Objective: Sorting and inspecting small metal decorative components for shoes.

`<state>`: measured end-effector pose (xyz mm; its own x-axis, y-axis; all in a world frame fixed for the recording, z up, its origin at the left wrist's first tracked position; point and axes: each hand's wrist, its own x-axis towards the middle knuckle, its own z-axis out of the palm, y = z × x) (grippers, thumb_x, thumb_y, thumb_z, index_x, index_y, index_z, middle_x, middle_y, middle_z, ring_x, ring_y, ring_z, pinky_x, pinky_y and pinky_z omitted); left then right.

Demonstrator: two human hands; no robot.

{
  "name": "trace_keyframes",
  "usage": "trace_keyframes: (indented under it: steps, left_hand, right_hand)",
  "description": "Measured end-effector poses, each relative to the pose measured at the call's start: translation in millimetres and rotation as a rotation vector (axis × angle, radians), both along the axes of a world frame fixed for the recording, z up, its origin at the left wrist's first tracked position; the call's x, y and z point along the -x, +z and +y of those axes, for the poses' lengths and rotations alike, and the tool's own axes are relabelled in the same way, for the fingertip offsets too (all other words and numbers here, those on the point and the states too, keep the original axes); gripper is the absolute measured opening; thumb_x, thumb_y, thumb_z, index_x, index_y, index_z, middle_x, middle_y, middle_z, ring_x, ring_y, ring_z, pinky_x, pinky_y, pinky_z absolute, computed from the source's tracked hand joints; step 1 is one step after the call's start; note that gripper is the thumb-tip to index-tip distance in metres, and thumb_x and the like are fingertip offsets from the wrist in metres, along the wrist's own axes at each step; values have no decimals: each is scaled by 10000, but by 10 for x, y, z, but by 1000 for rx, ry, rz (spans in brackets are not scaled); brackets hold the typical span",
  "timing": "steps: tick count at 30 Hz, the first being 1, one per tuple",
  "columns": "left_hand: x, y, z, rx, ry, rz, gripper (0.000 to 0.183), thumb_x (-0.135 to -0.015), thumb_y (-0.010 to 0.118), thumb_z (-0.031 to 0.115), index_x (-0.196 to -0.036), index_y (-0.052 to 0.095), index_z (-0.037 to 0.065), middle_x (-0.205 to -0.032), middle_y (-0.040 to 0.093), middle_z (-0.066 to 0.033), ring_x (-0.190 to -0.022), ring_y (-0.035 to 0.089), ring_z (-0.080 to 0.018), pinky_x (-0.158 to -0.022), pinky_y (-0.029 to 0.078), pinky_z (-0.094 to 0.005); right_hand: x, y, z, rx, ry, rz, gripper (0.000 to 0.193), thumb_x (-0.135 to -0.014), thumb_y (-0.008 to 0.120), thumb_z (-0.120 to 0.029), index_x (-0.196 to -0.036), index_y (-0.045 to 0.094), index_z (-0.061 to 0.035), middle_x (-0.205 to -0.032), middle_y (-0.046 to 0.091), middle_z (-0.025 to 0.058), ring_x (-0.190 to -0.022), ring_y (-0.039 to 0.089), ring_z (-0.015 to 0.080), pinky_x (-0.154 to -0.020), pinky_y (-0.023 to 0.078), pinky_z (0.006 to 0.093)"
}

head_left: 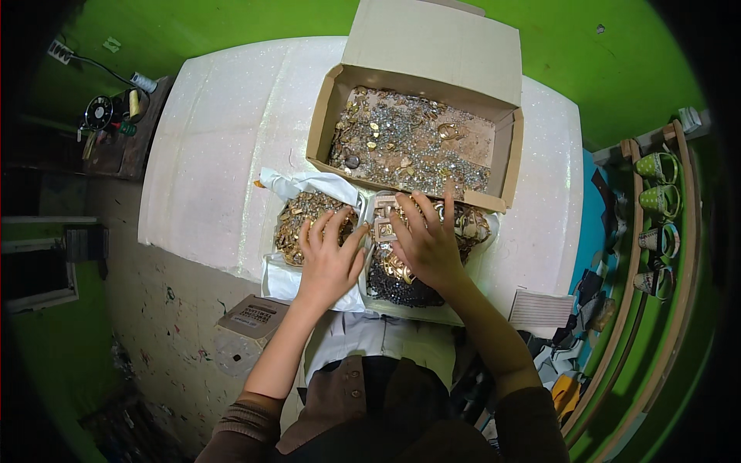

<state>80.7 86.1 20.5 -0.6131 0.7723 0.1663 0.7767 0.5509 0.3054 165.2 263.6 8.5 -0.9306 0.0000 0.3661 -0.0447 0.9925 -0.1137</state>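
Observation:
My left hand (328,262) lies over a heap of small gold and brown metal pieces (292,224) in a white-lined container (282,279). Its fingers are spread and bent downward, with the tips at the heap. Beside it my right hand (428,248) rests over a second heap, its fingers stretched and apart. That heap holds gold-coloured buckles (384,218) and shiny black beads (397,289). The right thumb and palm hide part of the buckles. I see nothing gripped in either hand.
Behind the heaps stands an open cardboard box (505,162) of loose beads and metal bits, lid raised. Everything sits on a white glittery table (224,131). At right are a striped paper pad (540,309) and a wall rack with small shoes (656,201).

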Motion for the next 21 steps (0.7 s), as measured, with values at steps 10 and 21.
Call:
trace_keyframes:
  steps: [10, 21]
  left_hand:
    - [17, -18, -34, -11, -10, -4, 380, -780, 648, 194, -1155, 589, 163, -1317, 430, -114, -1250, 333, -323, -1062, 175, -513]
    - [8, -13, -15, -7, -22, -10, 371, -785, 642, 192, -1152, 593, 161, -1317, 431, -120, -1256, 327, -325, -1051, 176, -514]
  right_hand:
    - [-82, 42, 47, 123, 2, -18, 522, -593, 768, -237, -1060, 569, -115, -1292, 440, 100, -1258, 357, 306, -1043, 217, 642]
    - [-337, -87, 94, 50, 36, 83, 246, -675, 743, -179, -882, 613, -152, -1236, 494, 69, -1205, 404, 276, -1058, 254, 576]
